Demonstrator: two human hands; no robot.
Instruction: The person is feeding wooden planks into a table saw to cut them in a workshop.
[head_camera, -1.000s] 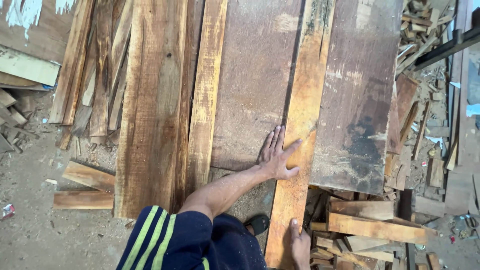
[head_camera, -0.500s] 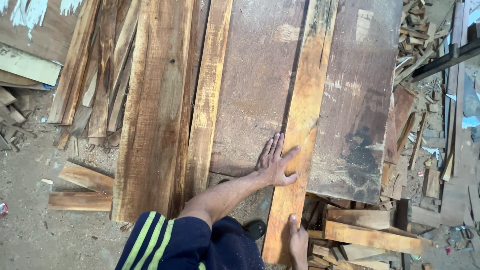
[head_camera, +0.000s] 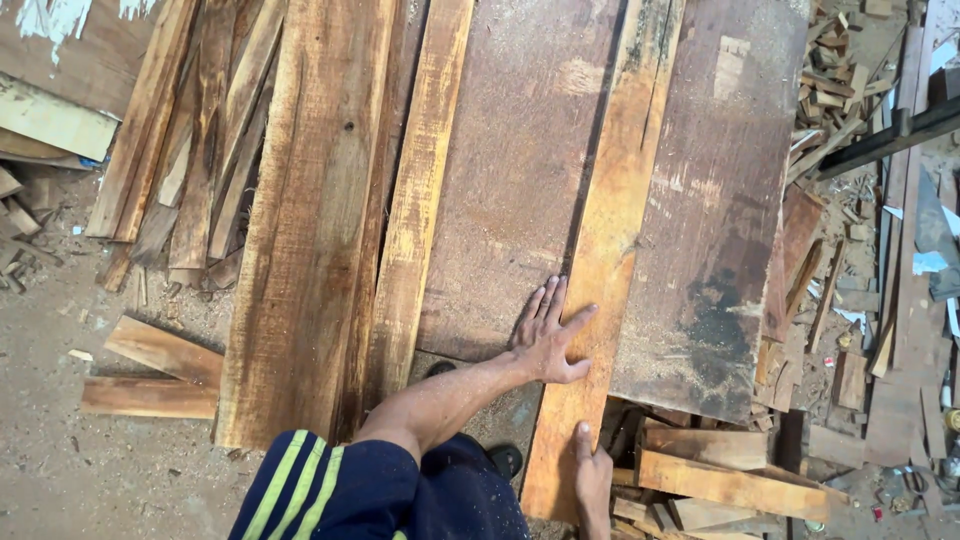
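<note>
Your left hand (head_camera: 548, 335) lies flat with fingers spread on the left edge of the narrow orange plank (head_camera: 608, 250), not closed around anything. That plank rests on the wide dark boards (head_camera: 520, 180), its long axis running away from you and leaning slightly right at the far end. Your right hand (head_camera: 592, 480) touches the near end with the fingers flat; whether it clasps the end I cannot tell. The plank looks stiff, rough, dusty and probably fairly heavy, so hold it by its long edges near this end.
</note>
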